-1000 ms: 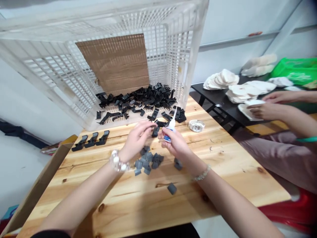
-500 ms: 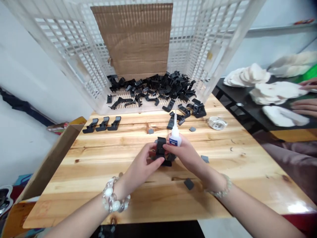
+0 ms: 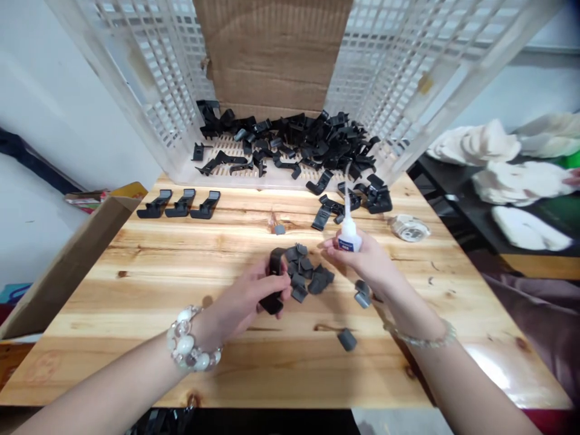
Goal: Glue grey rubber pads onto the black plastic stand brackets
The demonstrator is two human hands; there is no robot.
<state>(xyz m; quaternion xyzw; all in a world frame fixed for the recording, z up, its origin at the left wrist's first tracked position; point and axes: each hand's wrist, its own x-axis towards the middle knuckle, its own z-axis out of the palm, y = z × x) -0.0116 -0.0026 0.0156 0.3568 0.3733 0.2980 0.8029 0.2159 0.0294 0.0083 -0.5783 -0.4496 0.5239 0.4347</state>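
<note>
My left hand [image 3: 254, 293] is closed around a black plastic bracket [image 3: 275, 284], held on its side just above the table. My right hand [image 3: 369, 257] grips a white glue bottle [image 3: 348, 237] with a blue label, its long thin nozzle pointing up. Between the two hands lies a heap of small grey pads [image 3: 299, 272]. Another pad [image 3: 347, 339] sits nearer the front, and a few more [image 3: 362, 294] lie below my right wrist. Three finished-looking brackets with grey tops [image 3: 180, 203] stand in a row at the left.
A white plastic crate [image 3: 254, 179] lies on its side at the back, with many black brackets [image 3: 312, 142] spilling out. A tape roll [image 3: 410, 228] is on the right. Beyond stands a dark table with white pieces [image 3: 521, 184] and another person's hand [image 3: 573, 177]. A cardboard box [image 3: 81, 260] is at left.
My hands have moved apart: the left shifted left with the bracket, the right moved right with the glue bottle. The heap of grey pads now shows between them. The view has shifted slightly.
</note>
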